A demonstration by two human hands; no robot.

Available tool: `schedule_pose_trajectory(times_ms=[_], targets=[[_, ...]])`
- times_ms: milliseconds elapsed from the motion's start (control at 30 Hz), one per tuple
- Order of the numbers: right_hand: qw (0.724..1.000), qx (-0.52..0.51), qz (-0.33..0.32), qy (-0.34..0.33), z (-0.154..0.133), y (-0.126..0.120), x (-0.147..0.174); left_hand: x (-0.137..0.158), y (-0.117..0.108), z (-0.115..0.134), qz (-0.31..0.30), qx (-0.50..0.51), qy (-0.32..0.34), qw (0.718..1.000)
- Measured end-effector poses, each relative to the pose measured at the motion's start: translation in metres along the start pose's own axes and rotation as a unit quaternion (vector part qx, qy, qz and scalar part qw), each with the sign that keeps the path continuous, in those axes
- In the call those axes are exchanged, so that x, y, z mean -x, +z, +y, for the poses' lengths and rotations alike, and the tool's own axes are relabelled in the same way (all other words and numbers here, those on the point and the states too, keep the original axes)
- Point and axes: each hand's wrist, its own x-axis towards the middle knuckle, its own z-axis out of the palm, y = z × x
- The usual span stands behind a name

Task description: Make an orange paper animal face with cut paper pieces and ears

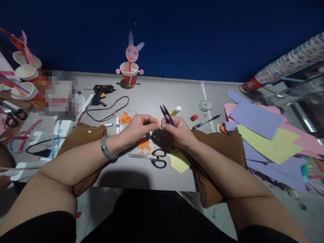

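My left hand (140,129), with a bangle on its wrist, is closed in a pinch on a tiny pale-yellow piece (159,124), too small to make out. My right hand (180,132) touches the same piece with its fingertips. Held in that hand are dark thread snips (167,115), their blades pointing up and away. Below the hands lie black-handled scissors (158,158), orange paper with round cut-outs (143,147) and a yellow paper sheet (180,162). A glue stick (176,110) stands just beyond the snips.
Brown cushions (220,143) support both forearms. At the back stands a paper-cup rabbit (130,76); left of it lies a corded glue gun (101,93). Clear tape (205,105), a red cap (194,117) and a pen (207,122) lie right, beside coloured paper (258,118) and stacked cups (286,65).
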Motion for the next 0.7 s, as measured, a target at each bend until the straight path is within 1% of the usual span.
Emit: schedule_pose_trajectory(times_ms=[133, 267, 500, 700], targets=[[1.0, -0.023, 0.011, 0.006, -0.0002, 0.0007, -0.0002, -0.0001, 0.0003, -0.0001, 0.011, 0.008, -0.011, 1.0], [0.999, -0.042, 0.022, 0.016, 0.0008, 0.0007, -0.0009, -0.0012, 0.0005, -0.0021, 0.016, 0.03, -0.01, 0.999], [1.0, 0.003, 0.019, -0.009, 0.0029, -0.0011, -0.0006, -0.0014, 0.0008, -0.0004, 0.03, 0.046, -0.014, 0.998], [0.999, 0.008, 0.029, -0.024, 0.0012, 0.0001, -0.0004, 0.0, 0.0014, 0.0021, 0.025, 0.042, -0.017, 0.999]])
